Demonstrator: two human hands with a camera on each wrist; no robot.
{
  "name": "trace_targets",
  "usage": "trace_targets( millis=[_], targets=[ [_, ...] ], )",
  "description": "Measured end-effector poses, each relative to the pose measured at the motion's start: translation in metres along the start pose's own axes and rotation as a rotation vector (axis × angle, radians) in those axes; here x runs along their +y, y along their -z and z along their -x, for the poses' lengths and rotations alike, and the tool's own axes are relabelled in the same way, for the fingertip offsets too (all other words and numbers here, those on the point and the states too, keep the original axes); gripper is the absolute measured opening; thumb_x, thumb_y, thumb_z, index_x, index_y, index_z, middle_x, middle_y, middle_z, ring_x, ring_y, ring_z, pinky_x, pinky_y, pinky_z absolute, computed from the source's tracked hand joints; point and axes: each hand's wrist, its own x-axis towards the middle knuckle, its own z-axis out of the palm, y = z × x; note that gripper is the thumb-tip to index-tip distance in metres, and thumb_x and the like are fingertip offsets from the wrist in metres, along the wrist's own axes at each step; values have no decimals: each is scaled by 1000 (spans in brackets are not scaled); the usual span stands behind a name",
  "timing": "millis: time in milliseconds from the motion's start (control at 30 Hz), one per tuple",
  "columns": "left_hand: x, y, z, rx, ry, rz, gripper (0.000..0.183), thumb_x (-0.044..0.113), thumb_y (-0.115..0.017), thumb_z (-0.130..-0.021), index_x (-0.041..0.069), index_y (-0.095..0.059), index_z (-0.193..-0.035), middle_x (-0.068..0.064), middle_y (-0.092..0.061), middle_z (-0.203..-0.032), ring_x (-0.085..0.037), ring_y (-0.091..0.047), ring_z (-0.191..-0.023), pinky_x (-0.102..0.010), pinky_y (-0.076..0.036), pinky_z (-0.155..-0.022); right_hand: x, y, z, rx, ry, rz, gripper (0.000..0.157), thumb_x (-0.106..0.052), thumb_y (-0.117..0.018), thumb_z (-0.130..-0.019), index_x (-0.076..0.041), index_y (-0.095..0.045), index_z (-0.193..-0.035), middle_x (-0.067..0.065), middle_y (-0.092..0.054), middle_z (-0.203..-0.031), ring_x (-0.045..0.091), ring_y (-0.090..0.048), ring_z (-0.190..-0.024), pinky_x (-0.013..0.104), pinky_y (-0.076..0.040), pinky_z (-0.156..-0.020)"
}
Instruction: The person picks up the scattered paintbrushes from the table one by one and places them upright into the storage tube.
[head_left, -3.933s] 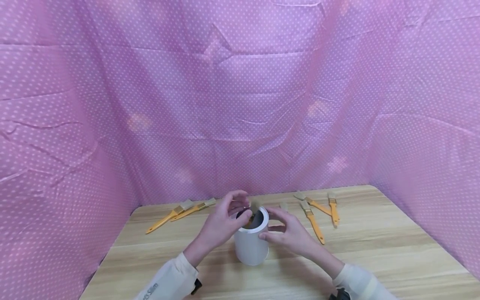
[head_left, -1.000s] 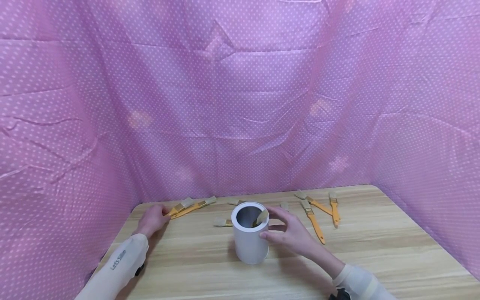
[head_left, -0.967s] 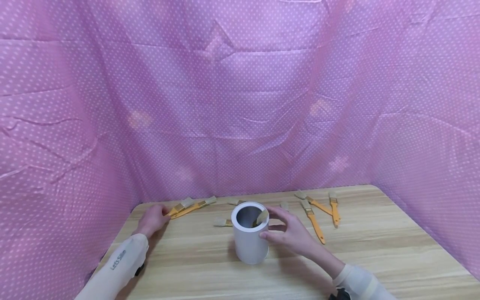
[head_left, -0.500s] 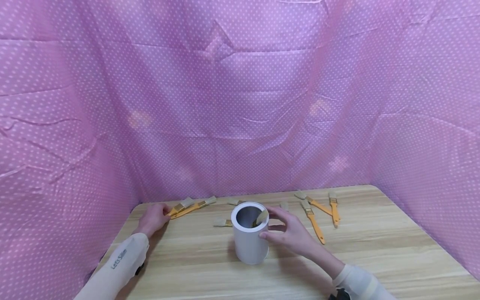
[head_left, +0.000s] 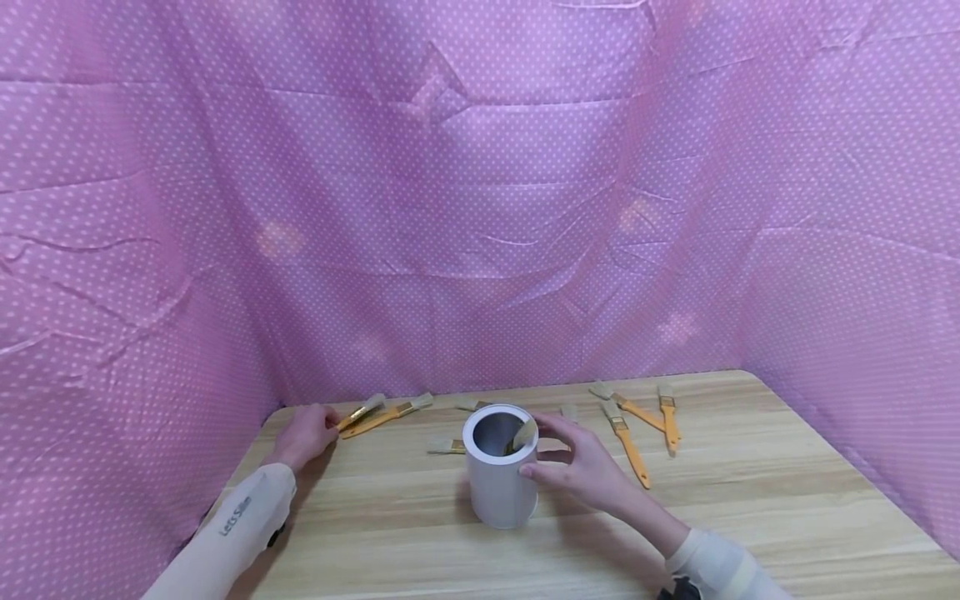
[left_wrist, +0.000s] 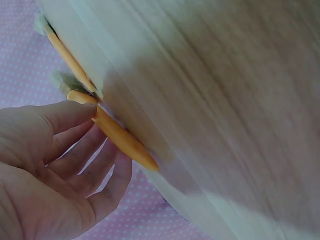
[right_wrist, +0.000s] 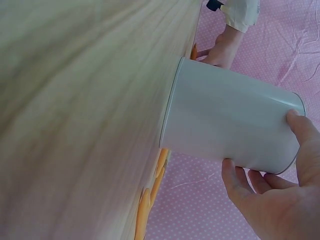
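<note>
At the table's left, my left hand (head_left: pixel 302 436) pinches the orange handle of a paintbrush (head_left: pixel 363 412) between thumb and fingers. Its bristles point back and right, and the brush looks tipped onto its edge. In the left wrist view the thumb lies on the handle (left_wrist: pixel 122 137), close over the wood. A second paintbrush (head_left: pixel 386 419) lies just beside it. My right hand (head_left: pixel 581 467) holds a white can (head_left: pixel 502 492) near its top, thumb on the near side and fingers around the right. The can stands upright, with one brush's bristles (head_left: pixel 526 433) leaning at its mouth.
Behind the can lie paintbrushes (head_left: pixel 446 446), partly hidden by it. At the right are more orange-handled brushes (head_left: pixel 630 450), two of them crossing near the back (head_left: pixel 643 415). A pink dotted cloth (head_left: pixel 480 208) hangs around the wooden table (head_left: pixel 750 500).
Earlier my left hand was at the can's mouth; it has since moved left to the paintbrush. Over the last half second that brush has turned onto its edge. My right hand and the can stay put.
</note>
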Motion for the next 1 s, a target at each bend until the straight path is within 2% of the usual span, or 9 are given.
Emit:
trace_targets(
  millis=[367,567,700,900,1000],
  targets=[
    [-2,5,-1,-12,-10,-16,15,4,-69,-90,-1,-73,-104,-7,-67,-87,-25,-60,-79,-45,-53,-69,-1,0,0,1,-7,-2,70,-15,-89,-81,-10,-57,-142,7,-60,-133,31,-57,-121,43,-55,-95],
    [0,8,1,-20,1,-23,15,3,-68,-91,-3,-72,-104,-9,-67,-89,-25,-59,-78,-44,-53,-70,0,0,0,1,-8,-8,70,-15,-89,-80,-10,-57,-142,7,-60,-134,30,-56,-121,42,-55,-95],
    [1,9,2,-24,14,16,12,4,-66,-92,-3,-71,-101,-8,-65,-84,-24,-57,-74,-41,-51,-65,0,0,0,2,-9,-9,70,-15,-89,-80,-10,-57,-142,7,-60,-134,30,-56,-122,42,-55,-95],
    [3,11,4,22,-14,76,6,4,-64,-93,1,-69,-94,-8,-64,-83,-24,-57,-72,-39,-50,-63,0,0,1,0,-11,-8,70,-16,-89,-80,-10,-57,-142,7,-60,-134,30,-56,-122,40,-55,-95],
    [7,13,8,30,-23,133,12,13,-65,-98,2,-69,-94,-10,-67,-84,-24,-59,-71,-40,-52,-62,0,0,1,-2,-9,-9,70,-15,-89,-81,-10,-57,-143,7,-59,-134,30,-56,-122,40,-55,-95]
  ],
)
